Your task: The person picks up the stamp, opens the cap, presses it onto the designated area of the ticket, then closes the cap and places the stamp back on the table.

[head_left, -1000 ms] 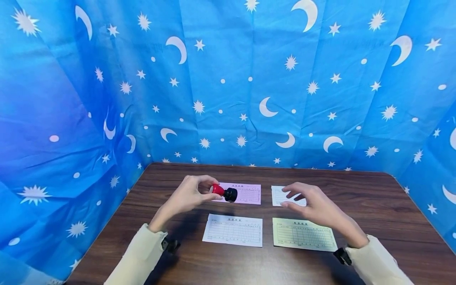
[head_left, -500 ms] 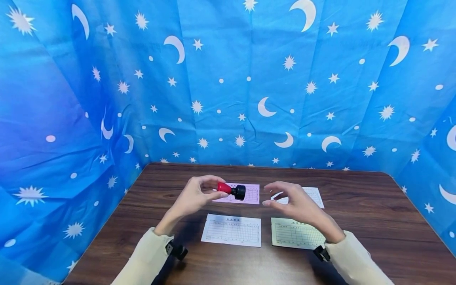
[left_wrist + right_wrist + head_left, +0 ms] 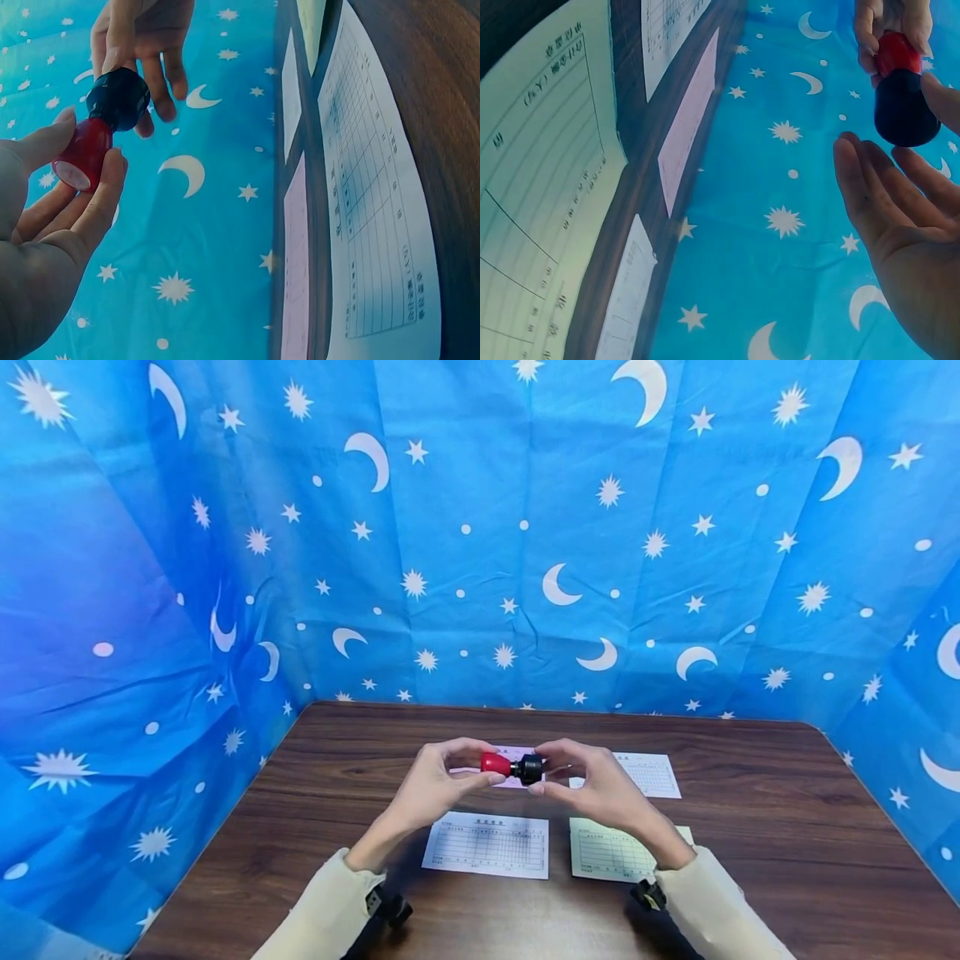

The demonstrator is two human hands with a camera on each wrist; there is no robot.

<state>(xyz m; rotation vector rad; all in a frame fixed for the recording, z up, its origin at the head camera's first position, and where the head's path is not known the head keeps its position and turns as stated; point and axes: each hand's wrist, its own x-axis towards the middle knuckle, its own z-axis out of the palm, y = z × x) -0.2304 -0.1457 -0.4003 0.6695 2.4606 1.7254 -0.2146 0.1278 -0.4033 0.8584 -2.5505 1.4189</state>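
A rubber stamp with a red handle and a black capped end [image 3: 512, 767] is held level in the air, over the pink form slip [image 3: 512, 783]. My left hand [image 3: 435, 781] pinches the red handle between thumb and fingers. From the right, my right hand [image 3: 600, 777] has come up to the black end. In the right wrist view, the thumb of the right hand [image 3: 907, 232] lies against the side of the black end [image 3: 906, 109], while its other fingers are spread just below.
On the dark wooden table [image 3: 360, 727] lie a white slip [image 3: 487, 847] at the near left, a yellow-green slip [image 3: 611, 852] at the near right and another white slip [image 3: 652, 774] behind it. A blue moon-and-star curtain [image 3: 480, 568] surrounds the table.
My left hand has carried the stamp rightward. The right hand has moved left from over the far white slip to the stamp's black end.
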